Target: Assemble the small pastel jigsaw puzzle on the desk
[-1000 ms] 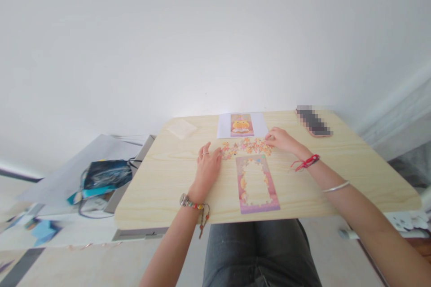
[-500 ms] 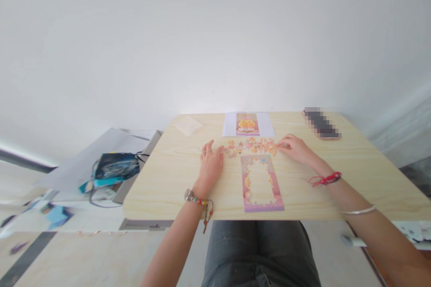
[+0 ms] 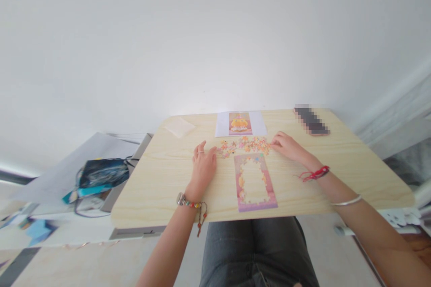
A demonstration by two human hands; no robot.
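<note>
Loose puzzle pieces [image 3: 254, 144], mostly orange and pink, lie in a band across the table. My left hand [image 3: 204, 167] rests palm down at the left end of this band, fingers apart, with the thumb side close to the nearest pieces. At the right end, the fingers of my right hand [image 3: 288, 147] are pinched together on a puzzle piece, which they mostly hide. Nearer to me lies a partly assembled puzzle [image 3: 257, 206], its pink and purple border joined and bare tabletop inside. Behind the pieces, a white sheet [image 3: 222, 124] carries a printed picture [image 3: 240, 123] of a yellow figure.
A phone [image 3: 311, 121] with a blurred screen lies at the back right of the wooden table [image 3: 151, 188]. A clear plastic bag [image 3: 179, 127] sits at the back left. Left of the table, a dark bag [image 3: 104, 172] rests on a lower surface. A white wall stands behind.
My view has shifted slightly, so the table and everything on it appear further left. Both hands keep nearly the same places beside the pieces.
</note>
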